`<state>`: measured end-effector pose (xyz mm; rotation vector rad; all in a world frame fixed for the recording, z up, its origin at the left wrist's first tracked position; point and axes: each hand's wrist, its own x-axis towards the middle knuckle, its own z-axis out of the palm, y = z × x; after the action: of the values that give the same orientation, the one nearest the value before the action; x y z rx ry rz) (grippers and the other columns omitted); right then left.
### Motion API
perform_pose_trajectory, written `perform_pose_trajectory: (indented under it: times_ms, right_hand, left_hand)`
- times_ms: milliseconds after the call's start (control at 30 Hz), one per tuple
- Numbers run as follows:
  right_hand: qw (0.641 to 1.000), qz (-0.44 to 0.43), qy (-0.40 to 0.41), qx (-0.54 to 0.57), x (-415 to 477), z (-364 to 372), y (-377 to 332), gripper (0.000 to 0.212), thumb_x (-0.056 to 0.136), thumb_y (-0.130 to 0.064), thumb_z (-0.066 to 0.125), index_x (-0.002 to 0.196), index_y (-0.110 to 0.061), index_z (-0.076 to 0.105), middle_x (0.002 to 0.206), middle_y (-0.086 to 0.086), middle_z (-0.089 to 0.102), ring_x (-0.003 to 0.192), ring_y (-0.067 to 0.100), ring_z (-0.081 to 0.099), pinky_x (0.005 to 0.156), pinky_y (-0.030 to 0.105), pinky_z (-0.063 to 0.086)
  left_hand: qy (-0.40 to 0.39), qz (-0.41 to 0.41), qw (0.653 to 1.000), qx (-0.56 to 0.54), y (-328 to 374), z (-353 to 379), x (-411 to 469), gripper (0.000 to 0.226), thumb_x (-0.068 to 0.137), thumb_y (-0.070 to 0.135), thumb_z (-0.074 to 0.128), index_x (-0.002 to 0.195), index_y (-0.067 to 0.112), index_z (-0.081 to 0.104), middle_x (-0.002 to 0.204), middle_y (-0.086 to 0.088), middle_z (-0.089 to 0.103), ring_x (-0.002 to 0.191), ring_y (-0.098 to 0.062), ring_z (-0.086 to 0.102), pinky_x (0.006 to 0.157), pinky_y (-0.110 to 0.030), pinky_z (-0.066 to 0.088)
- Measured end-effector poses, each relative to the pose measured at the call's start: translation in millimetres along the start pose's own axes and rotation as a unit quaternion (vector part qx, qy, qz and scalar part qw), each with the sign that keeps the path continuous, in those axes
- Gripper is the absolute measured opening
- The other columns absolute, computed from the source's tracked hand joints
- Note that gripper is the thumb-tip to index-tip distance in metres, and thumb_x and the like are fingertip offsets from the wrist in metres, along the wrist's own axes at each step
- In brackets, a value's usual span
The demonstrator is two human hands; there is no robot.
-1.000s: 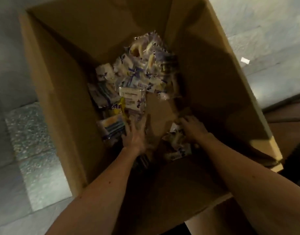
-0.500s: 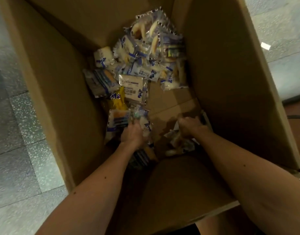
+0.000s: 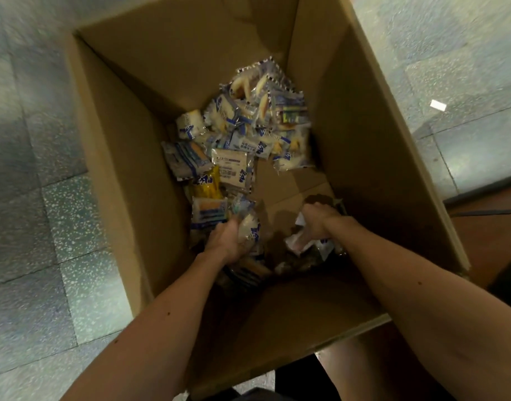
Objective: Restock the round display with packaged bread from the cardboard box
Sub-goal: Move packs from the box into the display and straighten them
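Both my arms reach down into a deep cardboard box. Several clear bread packets with blue print lie heaped at its bottom, and one yellow packet is among them. My left hand grips a bread packet at the near left of the heap. My right hand is curled round crinkled white bread packets at the near right. More packets lie in shadow under both hands. The round display is out of view.
The box stands on a grey speckled tile floor. A small white scrap lies on the floor to the right. A dark reddish-brown surface shows beyond the box's right wall.
A second ago both hands lay spread over the packets; now their fingers are curled round packets. The camera has moved, so the whole box rim shows.
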<state>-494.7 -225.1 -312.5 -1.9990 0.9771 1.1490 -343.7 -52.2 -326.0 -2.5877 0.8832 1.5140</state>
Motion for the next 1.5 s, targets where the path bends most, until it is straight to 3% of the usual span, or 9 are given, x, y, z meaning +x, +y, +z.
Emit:
perform_pose_trajectory:
  times_ms: [167,400,533,667,800,967,1167,1267,1500]
  right_hand:
    - [0.998,-0.011,0.049,0.043,-36,-26,-11,0.105,0.058,-0.055,0.09,0.14,-0.015,0.04,0.145,0.009,0.042,0.129,0.032,0.044,0.098,0.041,0.046]
    - [0.976,-0.008,0.181,0.122,-127,-68,-35,0.091,0.061,-0.057,0.088,0.132,-0.016,0.048,0.129,0.004,0.054,0.115,0.025,0.052,0.088,0.035,0.046]
    - [0.952,0.004,0.264,0.156,-192,-80,-53,0.082,0.058,-0.058,0.088,0.118,-0.015,0.053,0.112,0.001,0.058,0.101,0.023,0.056,0.078,0.034,0.046]
    - [0.917,-0.001,0.321,0.235,-257,-82,-70,0.082,0.062,-0.048,0.091,0.126,-0.014,0.053,0.122,0.0,0.058,0.11,0.021,0.054,0.087,0.032,0.043]
    - [0.881,-0.009,0.373,0.29,-319,-80,-81,0.064,0.065,-0.044,0.089,0.113,-0.018,0.057,0.116,-0.001,0.061,0.117,0.024,0.054,0.096,0.035,0.042]
    - [0.843,-0.01,0.437,0.314,-379,-83,-91,0.103,0.052,-0.065,0.085,0.129,-0.008,0.049,0.143,0.012,0.048,0.128,0.033,0.047,0.099,0.042,0.041]
    - [0.792,-0.082,0.463,0.39,-392,-90,-109,0.072,0.049,-0.062,0.089,0.093,-0.023,0.047,0.095,-0.005,0.05,0.085,0.016,0.05,0.062,0.024,0.037]
    - [0.767,-0.119,0.464,0.427,-384,-93,-128,0.051,0.063,-0.042,0.09,0.076,-0.019,0.046,0.071,-0.004,0.05,0.063,0.012,0.048,0.055,0.022,0.04]
    - [0.765,-0.109,0.47,0.425,-331,-147,-196,0.05,0.063,-0.038,0.089,0.082,-0.009,0.053,0.072,0.005,0.053,0.065,0.016,0.052,0.059,0.027,0.042]
  left_hand:
    - [0.027,0.051,0.997,-0.059,11,-39,-23,0.062,0.079,0.039,0.08,0.129,0.035,0.044,0.124,-0.005,0.053,0.111,-0.027,0.056,0.094,-0.049,0.053]
    - [0.073,0.192,0.974,-0.1,27,-130,-77,0.061,0.074,0.017,0.085,0.123,0.022,0.049,0.104,0.0,0.064,0.072,-0.012,0.066,0.048,-0.018,0.051]
    - [0.085,0.274,0.954,-0.084,34,-179,-116,0.057,0.075,0.017,0.085,0.116,0.025,0.046,0.104,0.004,0.058,0.079,-0.015,0.066,0.058,-0.028,0.058]
    - [0.11,0.337,0.932,-0.075,38,-218,-151,0.063,0.07,0.022,0.09,0.119,0.02,0.051,0.101,0.005,0.061,0.073,-0.009,0.065,0.056,-0.018,0.055]
    - [0.106,0.382,0.914,-0.086,40,-249,-187,0.063,0.067,0.029,0.09,0.12,0.022,0.056,0.104,0.0,0.07,0.086,-0.021,0.07,0.077,-0.043,0.06]
    - [0.107,0.424,0.89,-0.129,46,-272,-238,0.059,0.07,0.02,0.089,0.116,0.023,0.052,0.107,-0.001,0.066,0.091,-0.021,0.07,0.076,-0.047,0.061]
    - [0.101,0.425,0.877,-0.197,40,-294,-269,0.06,0.069,0.012,0.088,0.117,0.016,0.053,0.111,-0.01,0.067,0.088,-0.028,0.073,0.071,-0.053,0.062]
    - [0.1,0.424,0.874,-0.217,33,-308,-270,0.055,0.07,0.006,0.087,0.113,0.015,0.053,0.107,-0.011,0.067,0.081,-0.025,0.074,0.064,-0.043,0.063]
    - [0.098,0.4,0.88,-0.238,8,-376,-208,0.057,0.069,0.007,0.087,0.114,0.016,0.052,0.103,-0.009,0.069,0.082,-0.026,0.073,0.07,-0.051,0.062]
